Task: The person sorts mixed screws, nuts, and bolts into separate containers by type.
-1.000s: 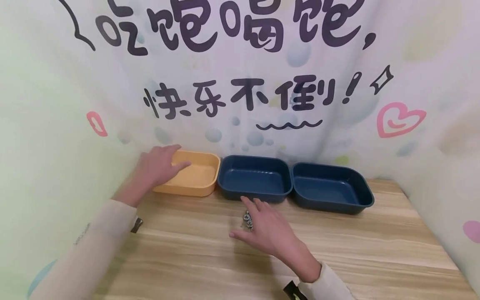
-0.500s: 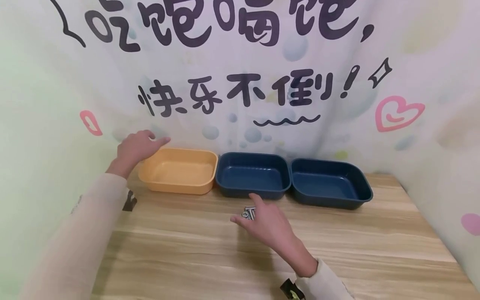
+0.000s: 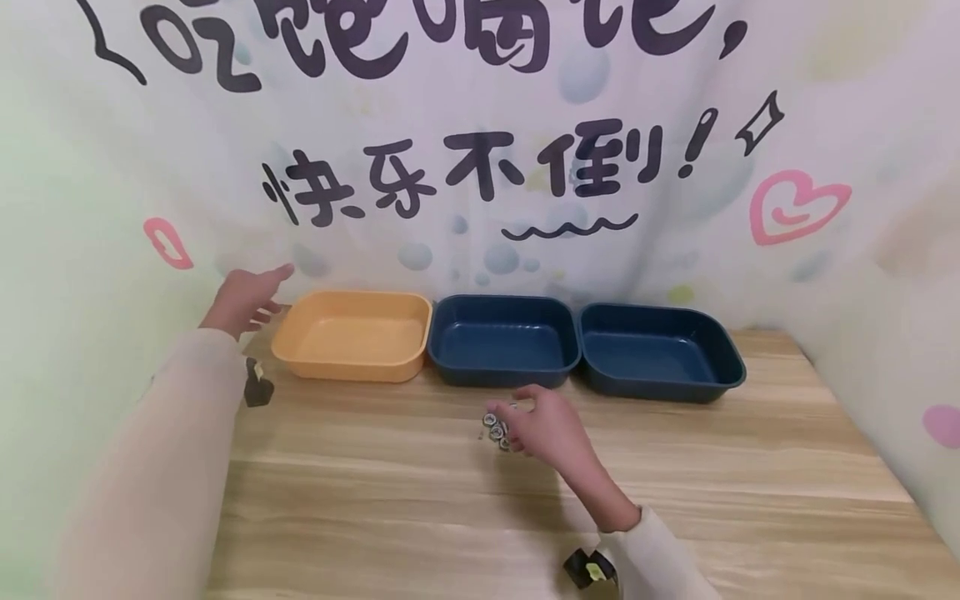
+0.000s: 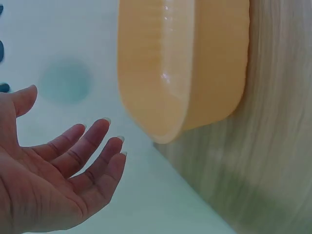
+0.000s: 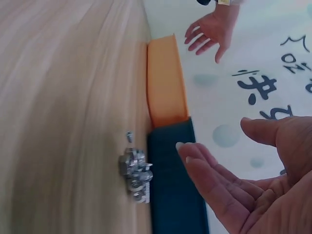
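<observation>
A small pile of silvery screws (image 3: 495,432), with what look like nuts among them, lies on the wooden table before the middle tray. My right hand (image 3: 551,425) hovers close over it, partly covering it in the head view. In the right wrist view the right hand's fingers (image 5: 214,187) are relaxed and hold nothing, and the metal pile (image 5: 136,173) shows apart from them. At the far left, my left hand (image 3: 243,300) is in the air beside the yellow tray (image 3: 352,367). Its fingers (image 4: 90,146) are loosely bent, with nothing in them.
Two dark blue trays, a middle one (image 3: 502,375) and a right one (image 3: 660,387), stand in a row with the yellow tray along the back wall. A printed cloth (image 3: 465,250) hangs behind them. The wooden table (image 3: 420,517) stretches out in front.
My left hand has moved left from over the yellow tray to beside its end. My right hand stays by the screws while its thumb and fingers come closer together. The head view has shifted slightly.
</observation>
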{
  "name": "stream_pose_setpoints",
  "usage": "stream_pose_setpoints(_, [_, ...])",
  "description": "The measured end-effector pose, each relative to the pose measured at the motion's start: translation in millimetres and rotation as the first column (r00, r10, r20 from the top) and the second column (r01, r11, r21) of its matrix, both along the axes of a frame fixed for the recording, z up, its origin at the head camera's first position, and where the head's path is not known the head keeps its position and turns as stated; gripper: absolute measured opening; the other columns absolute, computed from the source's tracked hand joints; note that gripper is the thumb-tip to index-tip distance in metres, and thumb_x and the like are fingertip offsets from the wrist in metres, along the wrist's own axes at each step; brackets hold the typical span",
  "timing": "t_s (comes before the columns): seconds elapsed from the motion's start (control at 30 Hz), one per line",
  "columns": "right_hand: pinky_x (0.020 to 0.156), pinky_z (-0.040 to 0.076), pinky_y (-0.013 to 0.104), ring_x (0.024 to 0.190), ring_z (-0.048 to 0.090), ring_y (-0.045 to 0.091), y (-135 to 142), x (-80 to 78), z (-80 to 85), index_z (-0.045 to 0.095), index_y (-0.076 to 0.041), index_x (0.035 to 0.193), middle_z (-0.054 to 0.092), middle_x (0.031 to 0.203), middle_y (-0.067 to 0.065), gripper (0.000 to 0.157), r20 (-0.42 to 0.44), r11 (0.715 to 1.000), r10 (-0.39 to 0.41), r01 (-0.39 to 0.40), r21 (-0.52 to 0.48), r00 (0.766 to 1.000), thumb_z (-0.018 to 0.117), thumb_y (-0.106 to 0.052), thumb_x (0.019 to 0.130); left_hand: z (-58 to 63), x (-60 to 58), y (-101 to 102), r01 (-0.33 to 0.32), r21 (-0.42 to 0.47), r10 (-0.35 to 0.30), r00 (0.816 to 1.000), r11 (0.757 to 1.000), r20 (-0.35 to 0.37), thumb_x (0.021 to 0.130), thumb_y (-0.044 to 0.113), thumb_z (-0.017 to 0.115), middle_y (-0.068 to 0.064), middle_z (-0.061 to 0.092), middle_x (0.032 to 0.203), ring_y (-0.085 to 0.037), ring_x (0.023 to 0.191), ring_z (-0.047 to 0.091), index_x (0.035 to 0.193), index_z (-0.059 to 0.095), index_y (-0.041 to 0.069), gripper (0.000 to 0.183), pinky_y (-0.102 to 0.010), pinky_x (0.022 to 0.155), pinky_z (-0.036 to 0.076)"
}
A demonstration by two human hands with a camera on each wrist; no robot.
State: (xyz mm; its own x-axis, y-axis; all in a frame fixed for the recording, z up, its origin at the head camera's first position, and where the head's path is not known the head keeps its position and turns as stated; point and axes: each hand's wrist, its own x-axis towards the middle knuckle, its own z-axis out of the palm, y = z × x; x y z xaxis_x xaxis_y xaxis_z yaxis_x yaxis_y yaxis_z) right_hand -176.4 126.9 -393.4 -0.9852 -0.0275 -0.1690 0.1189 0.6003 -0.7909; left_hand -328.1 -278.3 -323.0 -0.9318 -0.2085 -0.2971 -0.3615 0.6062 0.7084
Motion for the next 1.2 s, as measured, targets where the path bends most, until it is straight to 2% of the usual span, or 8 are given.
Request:
stream_pose_setpoints(0.13, [0.058,0.057,0.035,0.062,0.069,0.022,1.3,-3.7,-7.1,0.057,0.0,0.128,0.069,0.07,0.009,0.066,0.065,0.993,-0.007,0.014,-0.118,0.998,0.068,-0.05,0.086,-3.4,1.3,-4.2,-0.037,0.063,0.035,0.999,0.997,0.033,0.09,0.071,0.036,-0.03,0.046,0.133,-0.04,0.111,0.052,0.144,0.03,-0.01,0.097,-0.046,0.095,0.048])
stream_pose_setpoints(0.23, [0.059,0.057,0.037,0.062,0.069,0.022,0.8,-6.2,-12.5,0.059,-0.001,0.123,0.07,0.072,0.01,0.056,0.092,0.987,-0.009,0.023,-0.157,0.996,0.068,-0.044,0.089,-5.9,-1.6,-5.9,-0.072,0.093,0.068,0.996,0.993,0.053,0.09,0.071,0.036,-0.029,0.042,0.138,-0.039,0.113,0.05,0.146,0.027,-0.009,0.098,-0.044,0.095,0.048])
stream_pose_setpoints(0.37, [0.058,0.057,0.036,0.061,0.068,0.02,0.6,-9.1,-19.9,0.062,-0.003,0.116,0.069,0.07,0.009,0.043,0.115,0.983,-0.018,0.038,-0.178,0.993,0.066,-0.038,0.092,-12.3,-9.9,-5.7,-0.12,0.122,0.112,0.991,0.985,0.07,0.09,0.071,0.036,-0.028,0.041,0.139,-0.037,0.112,0.05,0.147,0.025,-0.006,0.097,-0.04,0.089,0.049])
stream_pose_setpoints(0.47, [0.059,0.057,0.035,0.06,0.067,0.019,3.0,-10.6,-26.3,0.064,-0.004,0.111,0.068,0.07,0.008,0.038,0.13,0.983,-0.044,0.066,-0.169,0.991,0.065,-0.037,0.093,-18.9,-16.3,-2.8,-0.13,0.124,0.12,0.989,0.984,0.085,0.09,0.071,0.036,-0.027,0.041,0.14,-0.035,0.111,0.05,0.149,0.025,-0.005,0.096,-0.038,0.085,0.049])
stream_pose_setpoints(0.67, [0.056,0.056,0.034,0.057,0.066,0.018,10.4,-12.6,-36.4,0.063,-0.004,0.11,0.068,0.069,0.008,0.03,0.16,0.983,-0.091,0.114,-0.142,0.983,0.064,-0.029,0.094,-30.5,-23.0,6.4,-0.156,0.118,0.144,0.984,0.981,0.108,0.093,0.067,0.036,-0.026,0.04,0.144,-0.035,0.115,0.05,0.15,0.025,-0.003,0.091,-0.038,0.088,0.048])
stream_pose_setpoints(0.97, [0.053,0.055,0.032,0.056,0.066,0.017,9.9,-15.9,-47.8,0.062,-0.002,0.111,0.068,0.067,0.008,0.029,0.171,0.984,-0.073,0.099,-0.149,0.983,0.063,-0.025,0.095,-33.9,-17.1,7.4,-0.189,0.098,0.176,0.977,0.977,0.122,0.096,0.062,0.032,-0.028,0.037,0.146,-0.039,0.123,0.046,0.15,0.023,-0.004,0.086,-0.043,0.098,0.046])
stream_pose_setpoints(1.2, [0.05,0.054,0.031,0.054,0.066,0.017,6.5,-17.8,-52.6,0.063,-0.002,0.105,0.067,0.067,0.008,0.022,0.191,0.984,-0.067,0.096,-0.147,0.979,0.064,-0.021,0.094,-45.8,-18.0,0.4,-0.159,0.14,0.141,0.981,0.977,0.13,0.098,0.058,0.031,-0.026,0.038,0.144,-0.036,0.12,0.049,0.148,0.028,-0.005,0.08,-0.041,0.091,0.05])
